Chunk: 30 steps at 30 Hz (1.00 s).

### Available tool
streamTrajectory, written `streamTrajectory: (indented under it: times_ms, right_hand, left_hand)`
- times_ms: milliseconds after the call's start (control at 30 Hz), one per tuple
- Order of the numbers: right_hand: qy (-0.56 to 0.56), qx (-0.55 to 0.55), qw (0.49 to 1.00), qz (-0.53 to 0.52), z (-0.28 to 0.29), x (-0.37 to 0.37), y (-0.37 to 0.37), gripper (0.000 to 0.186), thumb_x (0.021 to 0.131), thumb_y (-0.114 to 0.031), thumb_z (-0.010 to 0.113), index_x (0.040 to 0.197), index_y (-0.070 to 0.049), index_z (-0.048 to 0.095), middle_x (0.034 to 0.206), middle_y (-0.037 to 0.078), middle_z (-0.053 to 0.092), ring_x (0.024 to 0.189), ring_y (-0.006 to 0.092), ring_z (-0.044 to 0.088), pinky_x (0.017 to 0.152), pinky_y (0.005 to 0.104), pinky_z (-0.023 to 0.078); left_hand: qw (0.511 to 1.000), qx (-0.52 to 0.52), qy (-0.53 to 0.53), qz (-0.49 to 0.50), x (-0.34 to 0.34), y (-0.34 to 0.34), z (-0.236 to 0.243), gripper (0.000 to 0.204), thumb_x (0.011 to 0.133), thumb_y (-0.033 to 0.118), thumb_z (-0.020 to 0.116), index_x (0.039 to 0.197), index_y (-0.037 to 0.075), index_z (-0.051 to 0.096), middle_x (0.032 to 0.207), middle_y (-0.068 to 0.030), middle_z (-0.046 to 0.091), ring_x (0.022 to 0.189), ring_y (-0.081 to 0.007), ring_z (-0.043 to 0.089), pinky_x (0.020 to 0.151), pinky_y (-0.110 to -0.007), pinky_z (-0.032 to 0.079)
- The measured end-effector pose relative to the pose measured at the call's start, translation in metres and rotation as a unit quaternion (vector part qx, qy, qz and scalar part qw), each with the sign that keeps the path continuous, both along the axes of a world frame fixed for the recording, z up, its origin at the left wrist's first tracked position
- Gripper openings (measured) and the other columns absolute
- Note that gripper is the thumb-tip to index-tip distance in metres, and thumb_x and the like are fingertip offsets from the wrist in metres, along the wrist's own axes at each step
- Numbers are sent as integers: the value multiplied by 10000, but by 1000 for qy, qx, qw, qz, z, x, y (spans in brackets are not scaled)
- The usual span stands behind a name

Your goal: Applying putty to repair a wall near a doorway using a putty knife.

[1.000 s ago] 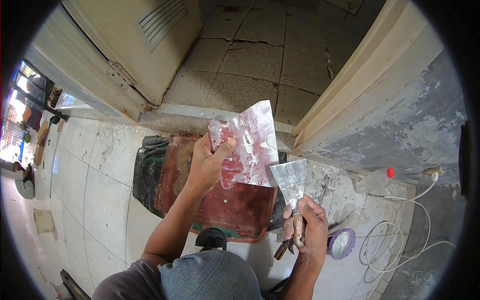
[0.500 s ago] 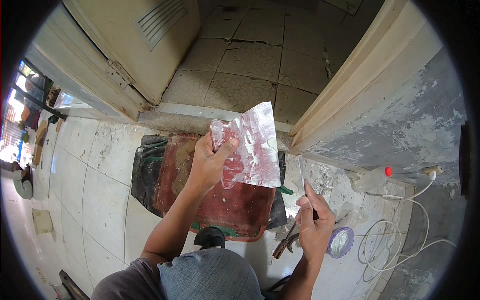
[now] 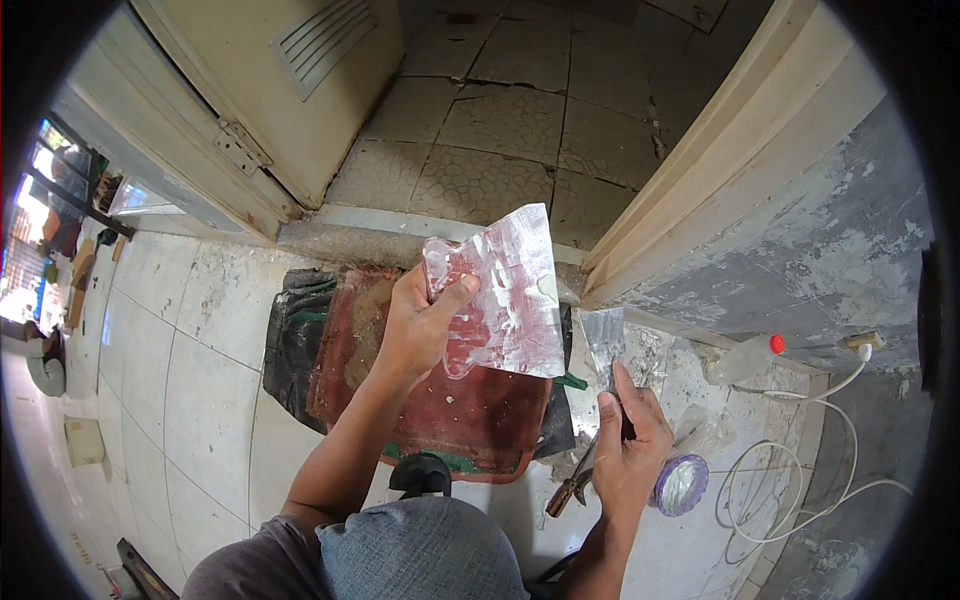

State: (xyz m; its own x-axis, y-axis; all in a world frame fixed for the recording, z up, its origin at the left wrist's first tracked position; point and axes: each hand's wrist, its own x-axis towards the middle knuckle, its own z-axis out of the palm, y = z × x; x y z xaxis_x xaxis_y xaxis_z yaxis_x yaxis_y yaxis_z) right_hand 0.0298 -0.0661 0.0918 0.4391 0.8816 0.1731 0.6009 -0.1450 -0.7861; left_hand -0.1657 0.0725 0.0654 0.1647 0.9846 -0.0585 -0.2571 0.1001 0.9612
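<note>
My left hand (image 3: 425, 320) is closed on a flat red sheet (image 3: 475, 335) with a straight-cut right edge. White putty is smeared and streaked over its face, and my thumb presses on top. To the right of the sheet, my right hand (image 3: 632, 430) grips a putty knife (image 3: 603, 338) by its dark handle. The knife's broad metal blade points away from me with its flat face showing. A gap separates blade and sheet.
Below the sheet lies a worn red mat (image 3: 450, 430) over black material (image 3: 290, 330). By my right hand are a purple-rimmed tub (image 3: 682, 485) and a brown-handled tool (image 3: 566, 497). A red-capped bottle (image 3: 745, 360) and white cord (image 3: 735, 500) lie beside the grey wall (image 3: 780, 250).
The putty knife has turned in my right hand: its blade was edge-on and now shows its flat face. My left hand and the red sheet have barely moved.
</note>
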Motion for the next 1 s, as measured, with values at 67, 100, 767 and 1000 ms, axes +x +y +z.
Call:
streamTrajectory:
  times_ms: [67,100,767,1000]
  right_hand:
    - [68,-2,998,-1,-9,3,-1,346,874,-64,650,1219,-51,662,724,97,575,584,128,499,561,272,416]
    - [69,-2,998,0,-8,3,-1,346,874,-64,650,1219,-51,662,724,97,575,584,128,499,561,272,416]
    - [710,-89,698,-18,-28,28,-2,285,941,-175,600,1155,9,570,755,127,604,455,138,503,364,255,397]
    - [807,-102,580,44,-36,24,-3,253,947,-184,586,1136,-20,547,760,123,578,456,146,500,357,264,409]
  left_hand:
    - [1000,-2,4,1,0,0,-1,196,921,109,618,1068,-21,625,950,-21,654,829,-78,573,782,-259,470]
    - [1000,0,9,-4,-2,1,-4,192,921,106,615,1064,-22,625,951,-22,654,833,-78,571,785,-258,469]
    - [998,-12,54,-15,-7,6,-9,199,911,96,614,1075,-17,630,947,-29,662,826,-80,580,783,-263,480]
    - [999,-30,0,9,-13,11,-16,206,924,108,609,1090,-13,616,966,-43,670,827,-91,611,762,-275,500]
